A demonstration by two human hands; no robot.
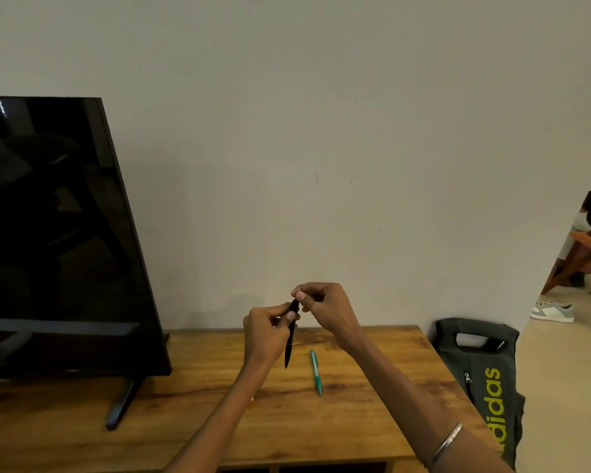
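black pen [289, 349] near-vertical, tip down; left grip [270, 331] curled round barrel, right grip [325, 307] pinches top.

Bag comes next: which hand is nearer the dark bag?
Right. The right hand pinches the top of the black pen, left of the dark bag; the left hand grips its barrel, farther left.

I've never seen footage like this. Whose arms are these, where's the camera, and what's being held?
No machine here: a person wears a camera on the head, so the picture looks forward and down at their own arms. The left hand grips a black pen, tip down; the right hand pinches its top end. A green pen lies on the wooden table, untouched. A dark screen stands at the left, a bag beside the table's right.
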